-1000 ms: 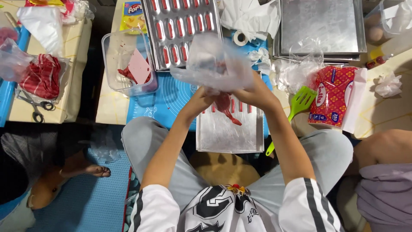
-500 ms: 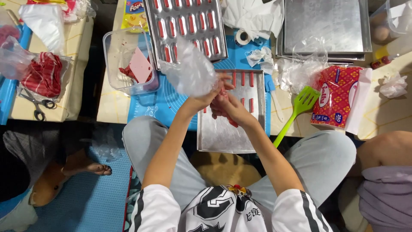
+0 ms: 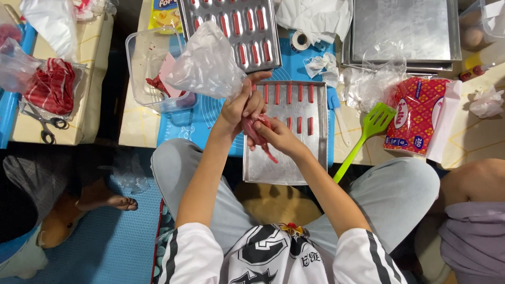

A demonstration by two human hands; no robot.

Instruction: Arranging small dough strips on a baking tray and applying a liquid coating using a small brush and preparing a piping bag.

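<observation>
Piping bag [image 3: 210, 66]: red filling, over flat tray [image 3: 284, 163]
left hand [image 3: 239, 108]: grips bag neck
right hand [image 3: 279, 138]: squeezes tip
step: piping strips; needs steady aim

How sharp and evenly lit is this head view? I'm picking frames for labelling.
Head view: the left hand, right hand and piping bag look sharp, without motion blur; light is even, with soft glare on the metal tray; under the tables it falls dark.

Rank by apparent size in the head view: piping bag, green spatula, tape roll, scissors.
1. Piping bag, though it is raised nearer the camera, so this is unsure.
2. Green spatula.
3. Scissors.
4. Tape roll.
</observation>
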